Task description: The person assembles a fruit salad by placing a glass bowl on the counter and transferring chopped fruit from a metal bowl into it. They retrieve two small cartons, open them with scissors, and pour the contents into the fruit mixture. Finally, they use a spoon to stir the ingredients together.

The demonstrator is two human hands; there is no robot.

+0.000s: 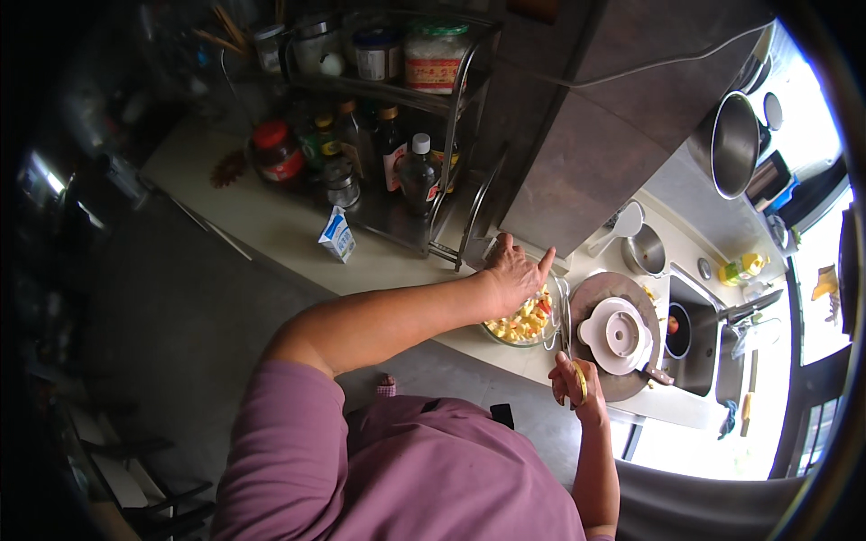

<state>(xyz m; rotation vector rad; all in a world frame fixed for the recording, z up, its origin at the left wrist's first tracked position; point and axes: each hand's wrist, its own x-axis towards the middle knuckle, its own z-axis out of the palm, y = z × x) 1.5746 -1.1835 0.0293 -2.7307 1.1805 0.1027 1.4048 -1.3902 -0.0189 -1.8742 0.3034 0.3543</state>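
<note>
My right hand grips a pair of scissors with yellow handles. Their metal blades point away from me, along the right side of a glass bowl. Diced pale yellow and reddish pieces, apparently fruit, fill the bowl. Reaching over its far side is my left hand, one finger stretched out and the others bent. Something clear lies by the bent fingers; whether they hold it is hidden. A round cutting board stands right of the bowl, bearing a white flower-shaped lid or dish.
A knife handle juts from the board. Beyond are a sink holding a dark bowl, and a metal pot. Left are a milk carton and a metal rack with bottles and jars.
</note>
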